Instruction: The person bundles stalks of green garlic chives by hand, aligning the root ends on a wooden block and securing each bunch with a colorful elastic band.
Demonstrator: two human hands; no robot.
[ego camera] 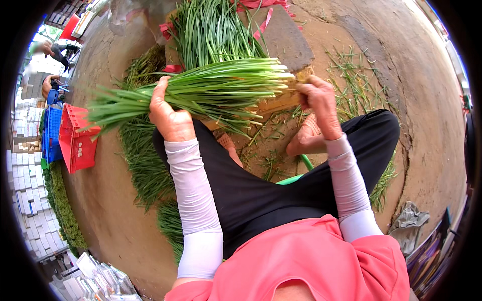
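Observation:
My left hand (171,116) grips a thick bunch of green garlic chives (222,84) around its leafy middle, with the pale cut ends towards the right and the blurred leaf tips towards the left. At those pale ends is my right hand (318,99), its fingers curled together; whether it pinches a stem, I cannot tell. Behind the bunch, more long green chives (214,30) lie on a low wooden block (284,41), along with pink strips (263,24).
Heaps of chives (145,165) lie on the ground to the left, and loose trimmings (354,82) are scattered at the right. Further left stand a red plastic crate (77,143) and a blue crate (52,131). A seated person (58,50) is at the upper left. Crumpled grey plastic (408,225) lies lower right.

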